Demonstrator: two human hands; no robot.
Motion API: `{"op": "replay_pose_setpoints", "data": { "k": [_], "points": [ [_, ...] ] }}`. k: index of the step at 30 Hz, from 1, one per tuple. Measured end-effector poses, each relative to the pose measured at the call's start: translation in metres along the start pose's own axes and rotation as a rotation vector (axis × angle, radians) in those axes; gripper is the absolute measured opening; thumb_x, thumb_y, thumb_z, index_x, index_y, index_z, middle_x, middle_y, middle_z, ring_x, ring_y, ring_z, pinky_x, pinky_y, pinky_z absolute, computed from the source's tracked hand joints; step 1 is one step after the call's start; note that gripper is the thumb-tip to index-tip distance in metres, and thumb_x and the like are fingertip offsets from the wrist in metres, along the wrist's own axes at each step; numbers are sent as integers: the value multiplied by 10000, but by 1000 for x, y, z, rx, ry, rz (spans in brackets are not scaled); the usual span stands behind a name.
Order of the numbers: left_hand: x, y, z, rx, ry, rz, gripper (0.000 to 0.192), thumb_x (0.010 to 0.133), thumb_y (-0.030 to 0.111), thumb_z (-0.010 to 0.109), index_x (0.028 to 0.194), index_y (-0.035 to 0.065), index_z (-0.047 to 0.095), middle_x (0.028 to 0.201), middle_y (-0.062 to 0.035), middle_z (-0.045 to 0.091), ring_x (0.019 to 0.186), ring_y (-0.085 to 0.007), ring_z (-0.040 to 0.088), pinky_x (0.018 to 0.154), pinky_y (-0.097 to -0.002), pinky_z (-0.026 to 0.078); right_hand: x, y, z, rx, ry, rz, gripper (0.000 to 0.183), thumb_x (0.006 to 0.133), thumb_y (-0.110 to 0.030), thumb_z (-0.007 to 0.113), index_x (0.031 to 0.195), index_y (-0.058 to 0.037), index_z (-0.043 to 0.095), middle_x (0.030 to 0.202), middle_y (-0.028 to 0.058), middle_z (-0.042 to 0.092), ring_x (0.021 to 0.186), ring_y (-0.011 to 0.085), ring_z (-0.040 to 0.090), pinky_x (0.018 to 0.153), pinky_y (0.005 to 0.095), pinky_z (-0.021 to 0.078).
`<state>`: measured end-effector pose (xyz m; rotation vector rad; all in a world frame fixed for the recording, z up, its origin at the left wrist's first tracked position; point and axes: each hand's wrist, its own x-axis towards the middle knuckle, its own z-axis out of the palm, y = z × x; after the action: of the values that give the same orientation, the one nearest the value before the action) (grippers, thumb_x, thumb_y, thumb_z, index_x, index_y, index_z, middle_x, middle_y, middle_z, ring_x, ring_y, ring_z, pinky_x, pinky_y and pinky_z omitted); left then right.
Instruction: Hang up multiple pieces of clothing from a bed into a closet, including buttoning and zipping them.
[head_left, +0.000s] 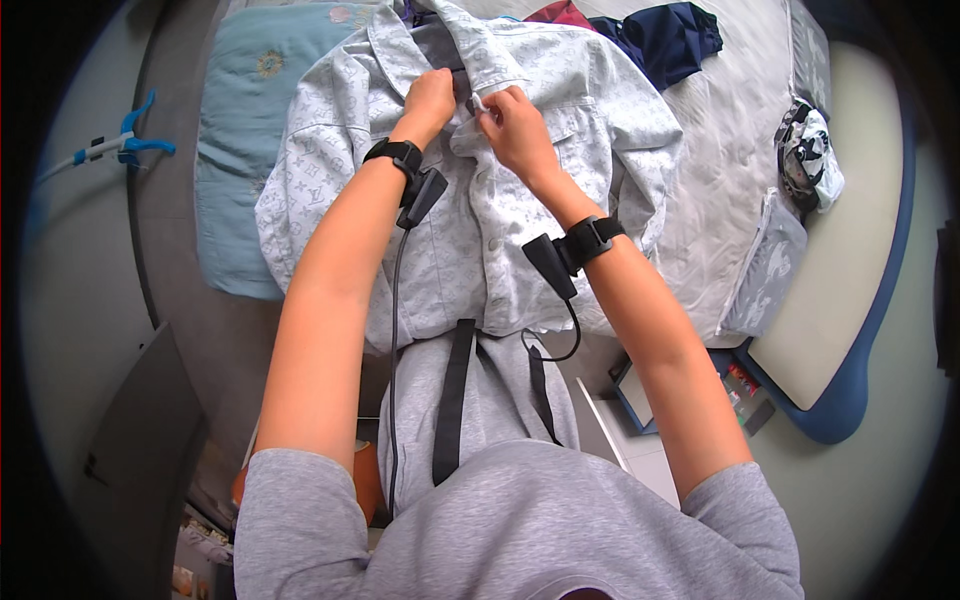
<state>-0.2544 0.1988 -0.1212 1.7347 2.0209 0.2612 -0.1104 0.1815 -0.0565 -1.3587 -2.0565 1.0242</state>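
Note:
A white denim jacket (547, 180) with a grey monogram print lies spread front up on a bed, its collar away from me and its sleeves to both sides. My left hand (431, 97) is closed on the front edge of the jacket near the collar. Just to its right, my right hand (514, 127) pinches the opposite front edge below the collar, beside the placket. The top of the front stands apart and shows a dark lining. Metal buttons run down the placket below my hands. Both wrists wear black straps with cabled devices.
A light blue quilt (240, 172) lies left of the jacket. Dark blue clothing (664, 41) and a red cloth (559, 13) lie beyond it. Grey pillows (769, 262) and a black-and-white bundle (810, 154) are by the cream headboard (832, 225). A blue-and-white stand (124, 142) is at left.

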Motion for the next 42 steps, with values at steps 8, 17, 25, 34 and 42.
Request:
{"op": "replay_pose_setpoints", "data": {
  "k": [8, 17, 25, 34, 42],
  "points": [
    [-29, 13, -27, -682, 227, -77, 123, 725, 128, 591, 794, 27, 605, 728, -98, 622, 664, -191, 604, 615, -281, 469, 25, -6, 13, 5, 77, 86, 178, 702, -126, 565, 811, 14, 581, 797, 170, 551, 751, 317, 542, 693, 372, 427],
    [-43, 24, -33, -674, 362, -58, 117, 751, 85, 572, 837, 8, 593, 754, -77, 623, 674, -131, 598, 615, -248, 465, 25, 5, 23, 109, 159, 138, 211, 709, -142, 578, 831, 28, 609, 765, 157, 595, 686, 253, 582, 636, 317, 453],
    [-47, 25, -37, -819, 335, -136, 118, 734, 94, 604, 825, 22, 625, 755, -66, 637, 680, -112, 602, 628, -226, 466, 21, 6, 16, 332, 62, 217, 234, 770, -151, 556, 915, 29, 593, 736, 106, 607, 638, 140, 577, 583, 240, 443],
    [-48, 36, -46, -842, 272, -225, 257, 725, 253, 632, 802, 8, 623, 747, -73, 636, 677, -108, 601, 606, -218, 460, 27, 5, 6, 234, 30, 95, 159, 747, -125, 582, 843, -2, 609, 802, 123, 585, 671, 213, 589, 627, 284, 454],
    [-56, 39, -48, -596, 282, -235, 267, 683, 217, 595, 764, -24, 515, 695, -161, 590, 664, -296, 585, 617, -341, 458, 22, -6, 1, 34, -59, -64, 151, 713, -126, 597, 830, -32, 610, 811, 97, 574, 702, 251, 567, 635, 308, 451]
  ]
}}
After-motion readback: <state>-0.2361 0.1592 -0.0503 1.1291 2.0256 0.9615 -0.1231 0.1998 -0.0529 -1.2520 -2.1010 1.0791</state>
